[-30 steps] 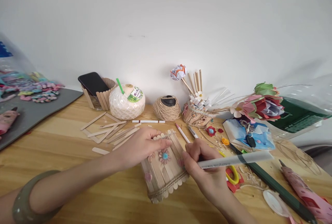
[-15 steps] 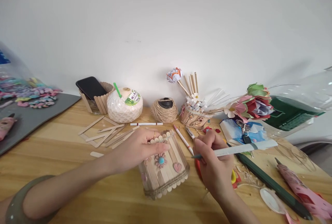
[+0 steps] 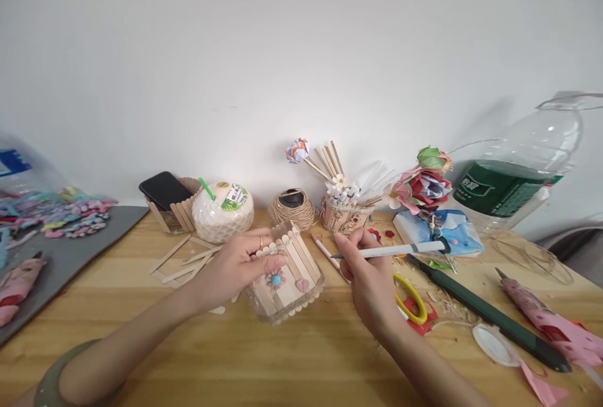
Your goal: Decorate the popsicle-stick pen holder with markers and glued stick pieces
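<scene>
My left hand point(image 3: 247, 265) grips a small craft-stick box point(image 3: 296, 269) by its scalloped upper rim, thumb outside. The box is tilted, and its facing side carries a brown flower with a blue centre and a pink heart. In my right hand point(image 3: 370, 275) is a white marker point(image 3: 405, 249), pinched like a pen, its dark tip pointing left toward the box. A gap separates the tip from the box. Behind them on the table lies another white pen point(image 3: 325, 250). Yellow-handled scissors point(image 3: 418, 313) lie by my right wrist, partly hidden.
Loose craft sticks point(image 3: 169, 255), a wrapped coconut point(image 3: 223, 215), a twine ball point(image 3: 292, 209) and a decorated holder point(image 3: 346, 215) stand along the wall. At right are a plastic bottle point(image 3: 504, 187), a dark green rod-like tool point(image 3: 490, 313) and a pink glue gun point(image 3: 541, 313).
The view has tilted up slightly. The box has risen a little away from me in my left hand. My right hand has shifted back with the marker, and more of the scissors shows.
</scene>
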### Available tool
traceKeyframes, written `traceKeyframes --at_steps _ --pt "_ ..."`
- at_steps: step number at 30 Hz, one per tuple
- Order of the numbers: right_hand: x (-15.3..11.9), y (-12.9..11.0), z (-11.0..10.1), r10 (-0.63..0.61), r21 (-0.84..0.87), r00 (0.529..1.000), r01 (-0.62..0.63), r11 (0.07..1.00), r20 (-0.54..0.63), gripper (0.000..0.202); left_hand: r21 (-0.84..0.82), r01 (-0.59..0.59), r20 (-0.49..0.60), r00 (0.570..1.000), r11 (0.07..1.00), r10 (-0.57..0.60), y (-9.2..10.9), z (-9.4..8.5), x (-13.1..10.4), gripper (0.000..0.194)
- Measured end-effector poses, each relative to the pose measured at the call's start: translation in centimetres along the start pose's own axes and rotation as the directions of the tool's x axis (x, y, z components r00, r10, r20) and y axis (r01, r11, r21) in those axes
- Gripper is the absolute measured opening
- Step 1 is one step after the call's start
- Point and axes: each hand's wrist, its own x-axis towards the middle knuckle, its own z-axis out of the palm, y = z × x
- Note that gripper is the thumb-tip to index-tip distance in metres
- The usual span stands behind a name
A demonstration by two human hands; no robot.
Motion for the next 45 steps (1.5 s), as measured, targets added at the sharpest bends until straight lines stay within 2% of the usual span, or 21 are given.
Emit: traceKeyframes --at_steps 9,16,20,23,27,30,32,33,35,36,38,40,42,45 --pt "0.2 0.5 0.0 0.035 -0.057 0.998 -0.032 0.998 0.047 0.041 0.122 -0.057 -0.168 0.983 0.991 0.077 -1.9 0.0 1.0 0.027" --pt "0.1 0.5 0.0 0.018 -0.103 0.998 -0.012 0.995 0.057 0.039 0.174 -0.035 -0.195 0.978 0.984 0.069 -2.6 -0.3 1.4 0.027" --pt "0.4 0.7 -0.2 -0.021 -0.121 0.998 0.028 0.992 0.054 0.036 0.319 -0.113 -0.122 0.980 0.941 0.159 -2.6 -0.5 1.4 0.027" --pt "0.6 0.7 -0.3 -0.060 -0.130 0.997 0.065 0.989 0.044 0.035 0.483 -0.190 -0.030 0.972 0.855 0.233 -2.3 -0.4 1.3 0.031" --pt "0.9 0.3 -0.4 -0.123 -0.139 0.992 0.125 0.982 0.028 0.035 0.613 -0.277 0.084 0.954 0.740 0.287 -2.2 1.0 1.3 0.028" --pt "0.8 -0.1 -0.4 -0.162 -0.135 0.987 0.163 0.977 0.016 0.034 0.639 -0.298 0.114 0.948 0.709 0.296 -1.8 2.2 1.2 0.021" --pt "0.7 -0.3 -0.4 -0.180 -0.129 0.984 0.180 0.975 0.012 0.034 0.579 -0.272 0.084 0.958 0.768 0.275 -1.3 2.7 1.1 0.018" --pt "0.7 -0.5 -0.4 -0.186 -0.127 0.982 0.186 0.974 0.013 0.034 0.499 -0.245 0.033 0.964 0.831 0.264 -1.0 2.7 1.0 0.021" --pt "0.4 -0.9 -0.4 -0.195 -0.125 0.981 0.196 0.973 0.013 0.034 0.264 -0.181 -0.136 0.965 0.947 0.223 -0.5 2.5 0.8 0.023" --pt "0.2 -1.2 -0.5 -0.199 -0.124 0.980 0.199 0.972 0.010 0.035 0.145 -0.158 -0.234 0.954 0.977 0.189 -0.2 2.3 0.6 0.020" --pt "-0.3 -1.9 -0.7 -0.203 -0.123 0.979 0.201 0.972 0.001 0.035 -0.023 -0.128 -0.399 0.911 0.991 0.109 0.2 1.7 0.0 0.016" --pt "-1.1 -2.7 -1.0 -0.197 -0.126 0.980 0.195 0.973 -0.004 0.035 -0.106 -0.100 -0.485 0.874 0.989 0.037 0.6 1.3 -1.2 0.016" --pt "-2.4 -3.5 -1.6 -0.179 -0.135 0.984 0.179 0.975 0.010 0.035 -0.187 -0.085 -0.534 0.845 0.979 -0.029 1.1 1.3 -3.1 0.014" --pt "-5.4 -4.2 -2.8 -0.111 -0.130 0.991 0.120 0.984 0.071 0.030 -0.314 -0.075 -0.536 0.837 0.946 -0.112 2.1 2.7 -7.2 0.014"
